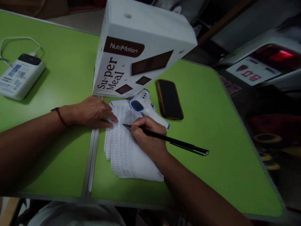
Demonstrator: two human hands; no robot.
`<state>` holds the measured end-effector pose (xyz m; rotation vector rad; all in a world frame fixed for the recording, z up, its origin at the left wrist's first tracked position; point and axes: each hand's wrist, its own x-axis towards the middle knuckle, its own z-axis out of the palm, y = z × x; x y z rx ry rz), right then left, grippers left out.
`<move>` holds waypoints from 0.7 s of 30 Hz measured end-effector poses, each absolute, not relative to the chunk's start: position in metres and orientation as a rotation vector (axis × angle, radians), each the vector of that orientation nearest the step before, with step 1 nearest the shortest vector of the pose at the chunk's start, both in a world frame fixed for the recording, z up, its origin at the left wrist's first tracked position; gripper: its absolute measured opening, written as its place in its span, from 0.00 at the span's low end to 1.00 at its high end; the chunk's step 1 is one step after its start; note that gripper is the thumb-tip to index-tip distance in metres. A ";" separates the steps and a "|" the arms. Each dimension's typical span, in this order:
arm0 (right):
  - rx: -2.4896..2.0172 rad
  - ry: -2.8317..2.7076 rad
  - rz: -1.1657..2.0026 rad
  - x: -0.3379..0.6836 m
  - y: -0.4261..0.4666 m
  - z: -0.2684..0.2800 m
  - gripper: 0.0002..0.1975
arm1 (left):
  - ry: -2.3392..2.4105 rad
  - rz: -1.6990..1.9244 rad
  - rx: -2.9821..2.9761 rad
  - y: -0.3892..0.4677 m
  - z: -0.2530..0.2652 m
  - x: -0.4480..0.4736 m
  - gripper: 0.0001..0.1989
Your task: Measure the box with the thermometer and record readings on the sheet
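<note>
My right hand (150, 135) is closed around a black pen (181, 142), its tip at the sheets of paper (122, 153) covered in columns of small handwriting. Whether the tip touches the paper I cannot tell. My left hand (96, 113) rests with fingers stretched out, fingertips on the upper left edge of the paper. Just beyond the right hand, a white and blue infrared thermometer (143, 105) lies across the paper's top; part of its handle is behind the hand.
A tall white "Su-per Meal" box (141, 40) stands behind the paper. To the right lies a dark phone (169, 99). A white power bank (22, 75) with a cable sits at far left. The green table (223, 150) has a metal seam.
</note>
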<state>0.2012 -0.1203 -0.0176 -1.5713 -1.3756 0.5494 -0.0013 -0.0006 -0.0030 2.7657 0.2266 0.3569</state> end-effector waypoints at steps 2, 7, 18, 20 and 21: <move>-1.563 -1.368 0.548 0.201 -0.120 -0.018 0.05 | 0.227 0.350 2.768 -0.001 -0.003 -0.001 0.11; -1.541 -1.360 0.527 0.200 -0.121 -0.019 0.05 | 0.215 0.383 2.775 0.001 -0.005 -0.001 0.12; -1.488 -1.377 0.527 0.204 -0.120 -0.019 0.04 | 0.198 0.404 2.779 0.001 -0.005 -0.001 0.12; -1.479 -1.391 0.544 0.203 -0.121 -0.019 0.04 | 0.203 0.390 2.777 0.002 -0.005 -0.002 0.12; -1.479 -1.394 0.554 0.202 -0.121 -0.019 0.04 | 0.207 0.380 2.777 0.002 -0.005 -0.002 0.11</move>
